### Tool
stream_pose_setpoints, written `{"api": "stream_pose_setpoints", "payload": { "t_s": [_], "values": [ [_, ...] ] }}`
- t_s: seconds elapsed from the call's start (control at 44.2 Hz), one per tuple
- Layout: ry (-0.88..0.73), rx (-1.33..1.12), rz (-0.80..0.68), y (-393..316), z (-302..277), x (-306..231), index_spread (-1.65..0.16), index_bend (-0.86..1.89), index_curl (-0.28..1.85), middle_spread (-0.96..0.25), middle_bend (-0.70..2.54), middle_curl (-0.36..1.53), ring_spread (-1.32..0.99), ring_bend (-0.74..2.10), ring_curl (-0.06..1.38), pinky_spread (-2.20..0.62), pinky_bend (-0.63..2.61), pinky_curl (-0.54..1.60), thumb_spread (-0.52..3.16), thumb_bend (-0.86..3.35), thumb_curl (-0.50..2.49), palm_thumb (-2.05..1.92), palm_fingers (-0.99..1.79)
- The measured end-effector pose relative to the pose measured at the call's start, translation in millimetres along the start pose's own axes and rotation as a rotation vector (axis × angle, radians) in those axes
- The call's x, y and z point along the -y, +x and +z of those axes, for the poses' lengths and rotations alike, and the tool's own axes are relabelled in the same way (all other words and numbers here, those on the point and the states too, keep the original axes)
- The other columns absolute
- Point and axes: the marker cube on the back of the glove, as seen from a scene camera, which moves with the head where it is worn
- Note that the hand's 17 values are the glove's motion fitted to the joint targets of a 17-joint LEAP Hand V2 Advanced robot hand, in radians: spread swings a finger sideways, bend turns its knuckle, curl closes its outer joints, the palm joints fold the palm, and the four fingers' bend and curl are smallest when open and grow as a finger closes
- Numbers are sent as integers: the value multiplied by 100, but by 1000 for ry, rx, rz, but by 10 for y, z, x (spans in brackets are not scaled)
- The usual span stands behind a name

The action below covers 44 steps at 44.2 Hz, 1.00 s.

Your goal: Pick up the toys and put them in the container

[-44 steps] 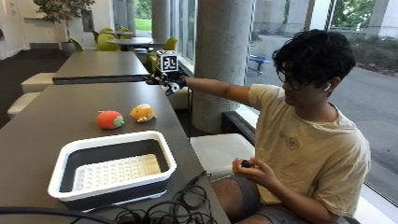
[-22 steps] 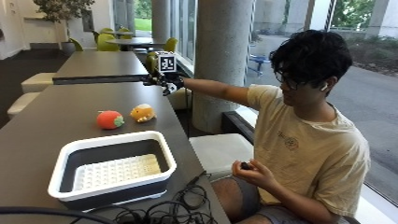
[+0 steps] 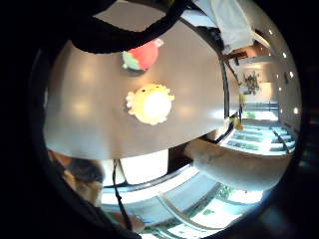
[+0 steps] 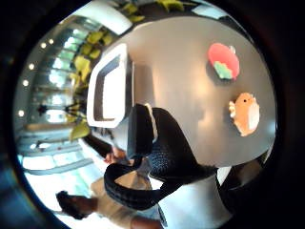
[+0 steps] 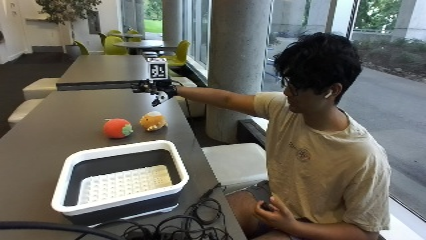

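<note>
I see the gloved right hand (image 5: 158, 90) raised above the table's (image 5: 40, 145) far right edge, fingers relaxed, empty; orange toy (image 5: 153, 121) and red toy (image 5: 117, 128) lie below, short of the container (image 5: 120, 181) near the front edge

I count two toys on the table (image 5: 40, 150): one red strawberry toy (image 5: 117, 128) and one orange pufferfish toy (image 5: 153, 121), lying just beside each other. There is one container (image 5: 120, 181), white-rimmed with dark walls. One bundle of black cables (image 5: 180, 227) lies by the container at the table's near edge.
</note>
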Motion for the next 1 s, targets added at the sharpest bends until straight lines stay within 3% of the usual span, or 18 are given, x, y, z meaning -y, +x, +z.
{"api": "stream_pose_setpoints", "payload": {
  "t_s": [0.136,0.52,0.633,0.792,0.859,0.882,0.905,0.995],
  "values": [
    [-15,41,-19,-583,-62,407,-25,8,20,-7,9,13,-5,17,18,-2,79,38,127,-4,9,-6,-31],
    [-160,-54,148,-4,636,1460,-26,-1,11,-5,11,16,-6,20,23,-2,90,41,122,-3,15,-3,-35],
    [-238,-15,312,77,958,1619,-26,-5,7,-2,7,16,-4,17,24,1,107,44,118,-2,18,-1,-43],
    [-372,20,386,84,1410,1742,-26,-4,4,2,5,14,-1,18,25,4,125,47,115,-1,21,3,-47],
    [-384,89,389,37,1556,1747,-27,-2,4,3,7,14,0,22,26,4,131,48,120,4,24,13,-35],
    [-364,99,379,30,1570,1753,-26,-2,3,3,6,13,0,20,26,4,130,48,117,1,23,10,-43],
    [-341,116,374,12,1573,1757,-28,5,4,3,15,15,1,28,28,4,125,46,123,7,26,18,-17],
    [-253,186,386,-63,1507,1733,-30,15,7,1,23,19,-1,37,31,0,118,45,131,13,30,30,6]
  ]
}}
